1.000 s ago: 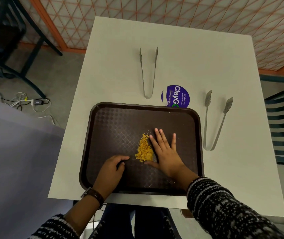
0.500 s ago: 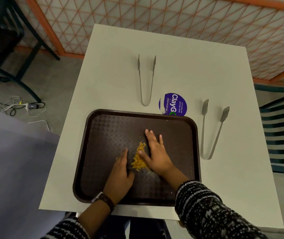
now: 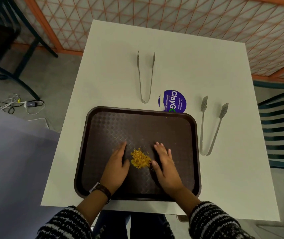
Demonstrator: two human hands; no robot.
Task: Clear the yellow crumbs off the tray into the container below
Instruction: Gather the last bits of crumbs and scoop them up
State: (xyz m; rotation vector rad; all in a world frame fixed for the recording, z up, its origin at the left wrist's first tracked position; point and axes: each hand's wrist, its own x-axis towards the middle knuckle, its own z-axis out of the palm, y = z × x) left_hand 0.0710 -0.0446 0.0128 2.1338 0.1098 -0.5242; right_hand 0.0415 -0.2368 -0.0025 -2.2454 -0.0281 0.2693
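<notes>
Nothing gripped: I see the left hand and right hand both flat and spread on the brown tray, fingers apart, holding nothing. The yellow crumbs sit in one small heap near the tray's middle, between the two hands. Beyond the tray's far edge lie slim tongs; just right of it, wider tongs.
</notes>
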